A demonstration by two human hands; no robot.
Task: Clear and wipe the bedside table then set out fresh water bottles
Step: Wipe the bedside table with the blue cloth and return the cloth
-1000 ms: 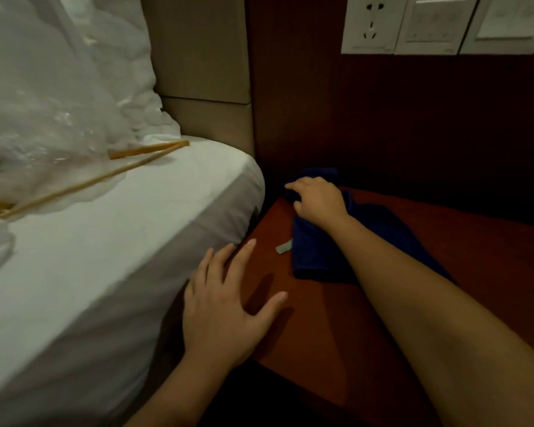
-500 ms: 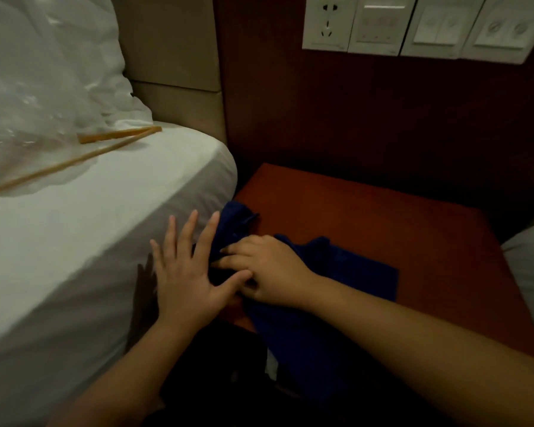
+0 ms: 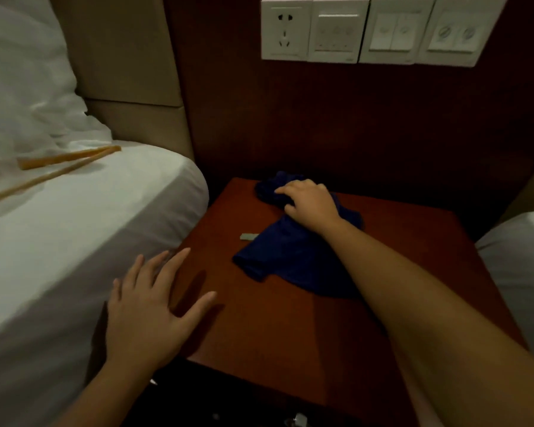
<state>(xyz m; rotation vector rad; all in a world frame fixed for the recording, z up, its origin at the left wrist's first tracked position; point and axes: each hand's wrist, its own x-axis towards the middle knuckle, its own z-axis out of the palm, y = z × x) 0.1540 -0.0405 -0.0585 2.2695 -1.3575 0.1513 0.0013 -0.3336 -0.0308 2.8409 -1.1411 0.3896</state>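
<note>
A dark blue cloth [image 3: 290,257] lies crumpled on the reddish-brown bedside table [image 3: 290,328], stretching from its back middle toward the centre. My right hand [image 3: 310,203] rests on the far end of the cloth, fingers curled into the fabric. A small grey scrap [image 3: 248,236] lies on the tabletop just left of the cloth. My left hand [image 3: 150,309] hovers with spread, straight fingers over the table's front left corner, beside the mattress. No water bottles are in view.
A bed with a white sheet [image 3: 74,235] fills the left side, with a clear plastic bag with orange drawstrings [image 3: 68,158] on it. A second white bed [image 3: 518,272] edges in at right. Wall sockets and switches [image 3: 379,30] sit above the table.
My right hand has pushed the cloth from the table's front left corner back to the far middle. My left hand has parted from it and stays near the front left corner.
</note>
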